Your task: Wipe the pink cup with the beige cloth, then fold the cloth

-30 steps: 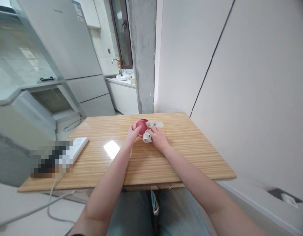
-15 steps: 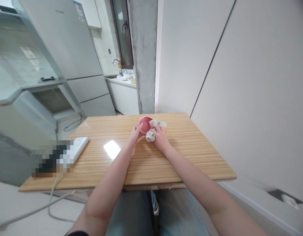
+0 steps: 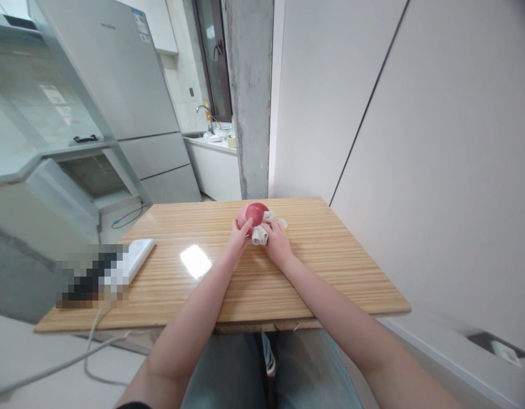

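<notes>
A pink bowl is tilted on its side near the far edge of the wooden table, its opening turned toward the right. My left hand grips its near left side, thumb at the rim. Bunched in my right hand is a whitish cloth, which touches the right side of the bowl's rim. Part of the cloth sticks out beyond my right fingers, and those fingers partly hide it.
On the table's left lies a white flat object beside a pixelated dark area, with a cable hanging down. Behind are a fridge, a sink counter and a concrete pillar. A white wall stands at right.
The bowl has turned in my left hand, showing more of its outer left side. My left hand has shifted slightly right and down along it. The cloth is bunched closer to my right hand.
</notes>
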Motion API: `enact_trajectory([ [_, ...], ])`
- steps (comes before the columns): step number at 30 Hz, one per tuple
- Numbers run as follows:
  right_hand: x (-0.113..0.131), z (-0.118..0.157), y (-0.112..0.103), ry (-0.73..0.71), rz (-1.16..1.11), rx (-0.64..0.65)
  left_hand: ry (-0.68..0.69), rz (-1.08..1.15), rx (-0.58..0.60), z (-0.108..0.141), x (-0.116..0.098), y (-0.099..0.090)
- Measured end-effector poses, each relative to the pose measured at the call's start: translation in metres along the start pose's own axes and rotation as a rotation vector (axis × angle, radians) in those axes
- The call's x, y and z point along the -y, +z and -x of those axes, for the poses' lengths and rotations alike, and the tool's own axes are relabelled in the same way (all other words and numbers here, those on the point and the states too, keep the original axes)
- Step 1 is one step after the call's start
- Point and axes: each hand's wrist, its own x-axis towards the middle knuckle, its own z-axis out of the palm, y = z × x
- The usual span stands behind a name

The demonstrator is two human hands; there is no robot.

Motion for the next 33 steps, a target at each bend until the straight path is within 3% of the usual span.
enact_trajectory([
  [5,-0.007,-0.002,-0.004,-0.110,0.020,0.051,-0.076,-0.168,-0.056,-0.005,-0.007,-0.010],
  [9,0.002,-0.002,-0.004,-0.113,0.016,0.046,0.064,-0.138,-0.153,-0.006,0.005,-0.008],
  [12,0.005,-0.001,-0.004,-0.077,-0.004,0.019,0.161,-0.073,-0.116,-0.003,0.014,0.001],
  [15,-0.001,-0.002,-0.006,-0.025,-0.008,-0.005,0.095,-0.033,-0.038,-0.001,0.012,0.004],
  [19,-0.011,-0.004,-0.009,-0.138,0.012,0.064,-0.018,-0.105,-0.084,-0.007,-0.005,-0.008],
  [23,-0.006,-0.005,-0.007,-0.170,0.032,0.077,0.020,-0.121,-0.111,-0.008,-0.010,-0.014],
  [28,0.003,-0.001,-0.006,-0.099,0.031,0.044,0.129,0.077,-0.090,-0.001,0.005,0.003],
  [33,-0.007,-0.003,-0.006,-0.107,0.055,0.062,0.036,-0.050,-0.098,-0.003,-0.001,-0.001],
])
